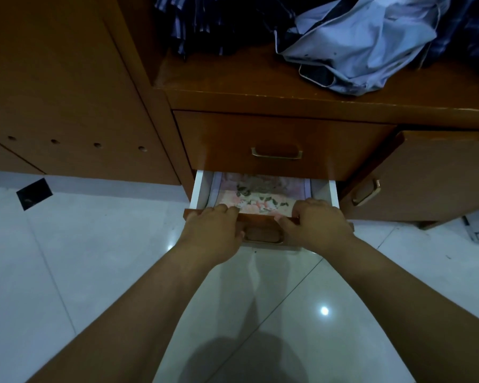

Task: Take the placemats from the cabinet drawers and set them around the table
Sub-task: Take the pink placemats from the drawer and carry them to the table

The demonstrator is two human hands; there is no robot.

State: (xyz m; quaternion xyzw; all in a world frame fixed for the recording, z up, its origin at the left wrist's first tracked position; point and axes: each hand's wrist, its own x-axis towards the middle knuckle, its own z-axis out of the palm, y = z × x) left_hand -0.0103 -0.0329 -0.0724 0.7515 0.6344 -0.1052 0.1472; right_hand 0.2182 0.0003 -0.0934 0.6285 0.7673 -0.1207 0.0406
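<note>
Stage apparently early; lower drawer [198, 189] standing part-open; left grip [219, 228] and right grip [315, 222] both curling over its front edge; floral placemats [257, 201] lying inside it, untaken; laying-out all remaining.

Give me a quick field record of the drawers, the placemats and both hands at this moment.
lower drawer: partly pulled out
placemats: floral, lying flat inside the lower drawer; count unclear
upper drawer: closed
left hand: fingers curled over the lower drawer's front edge
right hand: fingers curled over the same edge, on the other side of the handle
clothes: heaped on the shelf above
stage: no placemat lifted out yet
</note>
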